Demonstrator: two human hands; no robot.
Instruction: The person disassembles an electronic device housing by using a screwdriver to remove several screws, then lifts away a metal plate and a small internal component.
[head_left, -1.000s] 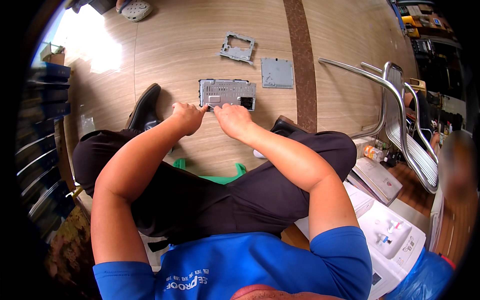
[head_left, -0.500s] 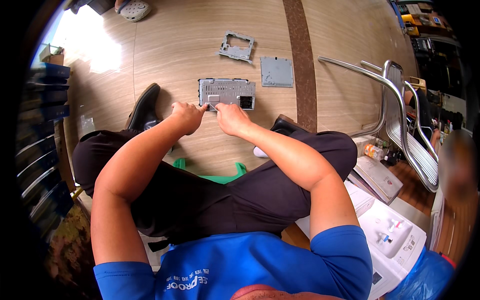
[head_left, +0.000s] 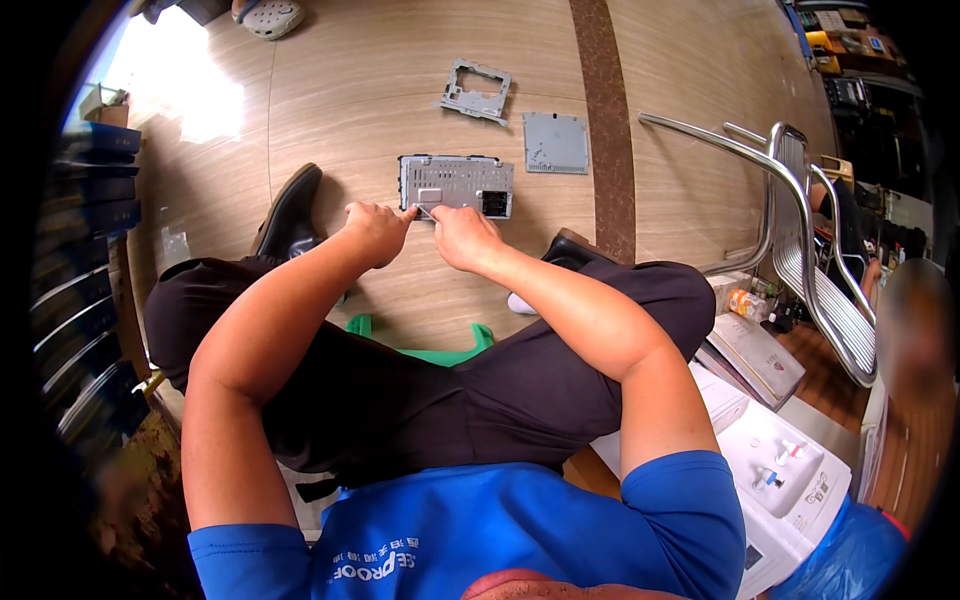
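A silver metal box (head_left: 455, 178) with vent slots and a black socket, like a car radio, lies on the floor before me. My left hand (head_left: 377, 233) is closed at its near left corner, thumb and finger pressed against the edge. My right hand (head_left: 465, 236) is closed beside it, fingers curled in a pinch. From the right fingers a thin metal tool (head_left: 424, 210) points toward the left fingertips; its kind is too small to tell. Past the box lie a grey metal bracket frame (head_left: 478, 108) and a flat grey metal cover plate (head_left: 555, 143).
Below my hands sits a green plastic stool (head_left: 440, 356), between my legs. Chairs with chrome tubing (head_left: 790, 230) stand to the right. A white water dispenser (head_left: 790, 470) is at the lower right, and dark blue boxes (head_left: 100, 220) are stacked along the left.
Both hands stay at the box's near left edge, the tool in the right one. The box and loose metal parts appear shifted very slightly to the right in the view.
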